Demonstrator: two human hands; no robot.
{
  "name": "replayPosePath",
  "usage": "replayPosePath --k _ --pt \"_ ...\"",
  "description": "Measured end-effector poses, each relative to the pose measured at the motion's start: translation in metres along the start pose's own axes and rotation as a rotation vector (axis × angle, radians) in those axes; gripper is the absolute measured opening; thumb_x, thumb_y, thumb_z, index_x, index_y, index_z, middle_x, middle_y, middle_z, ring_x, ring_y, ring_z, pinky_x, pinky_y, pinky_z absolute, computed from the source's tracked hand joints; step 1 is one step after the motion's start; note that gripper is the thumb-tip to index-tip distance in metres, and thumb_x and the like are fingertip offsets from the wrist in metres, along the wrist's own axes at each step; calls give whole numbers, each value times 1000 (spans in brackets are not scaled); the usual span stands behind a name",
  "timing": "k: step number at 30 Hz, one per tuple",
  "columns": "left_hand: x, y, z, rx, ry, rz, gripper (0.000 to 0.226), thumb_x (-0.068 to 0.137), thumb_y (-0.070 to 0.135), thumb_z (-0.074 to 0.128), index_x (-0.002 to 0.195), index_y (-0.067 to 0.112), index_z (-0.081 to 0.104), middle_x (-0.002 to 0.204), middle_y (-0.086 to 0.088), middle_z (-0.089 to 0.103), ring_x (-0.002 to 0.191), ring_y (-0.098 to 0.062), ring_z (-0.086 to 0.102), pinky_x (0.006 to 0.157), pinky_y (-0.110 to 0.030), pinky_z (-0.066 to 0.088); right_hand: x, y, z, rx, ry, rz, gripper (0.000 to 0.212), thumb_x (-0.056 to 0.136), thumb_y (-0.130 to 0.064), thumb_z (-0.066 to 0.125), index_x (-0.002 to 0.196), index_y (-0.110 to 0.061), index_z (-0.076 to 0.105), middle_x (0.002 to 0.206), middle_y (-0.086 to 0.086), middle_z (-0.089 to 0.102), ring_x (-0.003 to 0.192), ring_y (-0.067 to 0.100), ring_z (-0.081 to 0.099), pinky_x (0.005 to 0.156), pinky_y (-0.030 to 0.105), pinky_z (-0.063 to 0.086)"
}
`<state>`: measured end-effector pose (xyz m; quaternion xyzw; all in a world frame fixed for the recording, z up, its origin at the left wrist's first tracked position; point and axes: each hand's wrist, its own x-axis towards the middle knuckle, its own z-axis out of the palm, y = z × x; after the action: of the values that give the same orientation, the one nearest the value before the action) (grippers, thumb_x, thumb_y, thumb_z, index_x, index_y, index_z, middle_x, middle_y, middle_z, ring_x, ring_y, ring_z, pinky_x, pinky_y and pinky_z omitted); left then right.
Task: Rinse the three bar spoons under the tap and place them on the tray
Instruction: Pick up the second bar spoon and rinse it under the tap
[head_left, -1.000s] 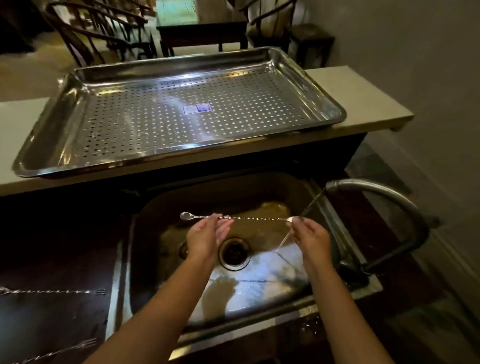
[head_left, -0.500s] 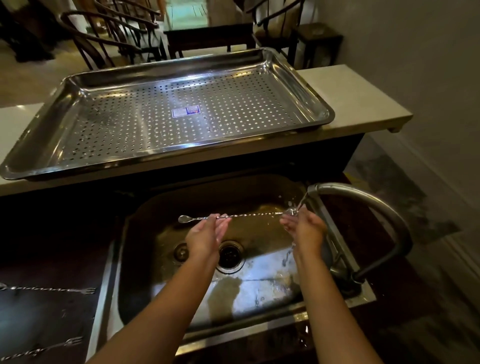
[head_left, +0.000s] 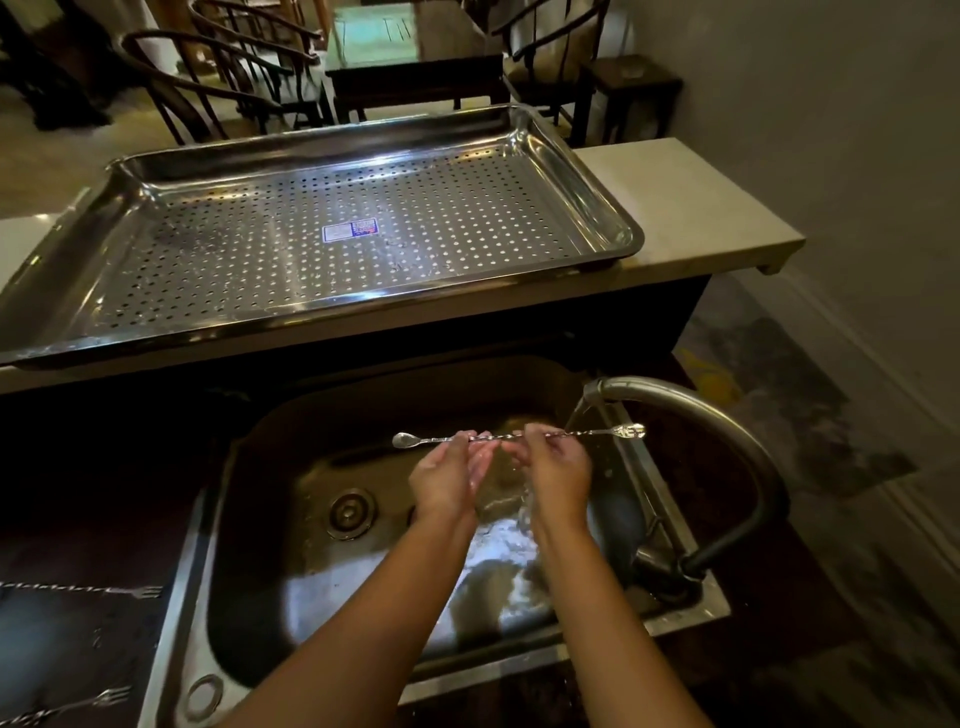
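Observation:
A long twisted bar spoon (head_left: 597, 432) is held level over the steel sink (head_left: 249, 519), bowl end to the left, forked end to the right beyond the water stream. My left hand (head_left: 449, 475) and my right hand (head_left: 556, 467) both pinch its shaft near the middle, close together. Water runs from the curved tap (head_left: 727, 415) onto the shaft just right of my right hand. Two more bar spoons (head_left: 83, 590) (head_left: 67, 705) lie on the dark counter at the lower left. The perforated steel tray (head_left: 597, 208) sits on the raised ledge behind the sink, with nothing in it.
The pale ledge (head_left: 691, 208) under the tray ends at the right near a grey wall. The tap's base (head_left: 670, 569) stands at the sink's right rim. Chairs and a dark table (head_left: 415, 73) stand beyond the ledge.
The spoon has slid right, so its forked end now pokes past the stream. My right hand has moved left along the shaft, next to my left hand.

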<state>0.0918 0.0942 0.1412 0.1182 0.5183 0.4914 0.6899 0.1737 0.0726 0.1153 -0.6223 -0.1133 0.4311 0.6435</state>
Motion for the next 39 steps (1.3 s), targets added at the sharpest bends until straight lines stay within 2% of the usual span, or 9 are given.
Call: replayPosePath --k 2,5,9,14,22,27,30,35,39 --pt "2 -2 3 10 -18 -4 13 93 3 49 84 -3 57 79 -18 63 47 -10 68 54 -16 56 8 -7 -14 59 27 25 22 95 -25 46 85 -12 60 67 0 71 58 9 69 52 19 53" --pt "2 -8 8 29 -40 -21 13 92 5 50 85 -2 58 81 -18 64 52 -11 69 58 -17 56 15 -17 -32 188 66 63 22 95 -21 46 79 -12 58 68 5 69 56 11 69 49 19 55" --pt "-3 -19 20 46 -81 -51 8 90 4 54 86 0 59 80 -16 66 53 -10 69 58 -17 57 12 -15 -32 17 -47 33 6 87 -11 60 81 -13 62 77 4 71 73 15 70 64 26 53" --pt "-7 -31 34 122 -105 -54 7 88 5 57 86 4 63 80 -8 65 72 -12 65 69 -18 52 13 -17 -43 94 -39 4 4 88 -5 57 88 -8 59 84 12 70 76 20 69 72 29 55" --pt "-10 -48 46 -24 -145 -188 12 88 4 57 77 3 62 54 -3 70 51 -10 69 56 -17 56 15 -33 -79 204 99 -37 11 91 -2 50 84 -11 53 78 12 65 56 9 69 54 17 56" --pt "-10 -58 48 -60 -154 -236 14 89 2 55 76 -1 59 54 -6 71 50 -11 69 42 -14 51 13 -46 -91 237 141 -107 24 93 -1 45 75 -15 51 68 8 62 48 6 64 65 26 56" --pt "-11 -62 50 -102 -179 -267 14 90 2 53 79 -4 59 55 -8 71 51 -12 69 44 -15 52 10 -52 -89 224 124 -127 28 90 0 48 69 -17 54 57 0 64 51 8 63 67 30 53" --pt "-6 -60 52 -104 -177 -238 20 96 10 43 82 0 54 55 -9 71 50 -12 69 49 -17 56 5 -52 -81 131 14 -212 23 93 0 42 79 -17 50 74 9 61 50 5 65 55 15 55" --pt "-4 -57 52 -107 -173 -248 21 98 13 40 83 2 49 54 -11 70 50 -17 70 50 -22 56 5 -50 -79 103 4 -267 21 94 -3 42 81 -17 51 75 10 64 51 5 65 54 14 54"
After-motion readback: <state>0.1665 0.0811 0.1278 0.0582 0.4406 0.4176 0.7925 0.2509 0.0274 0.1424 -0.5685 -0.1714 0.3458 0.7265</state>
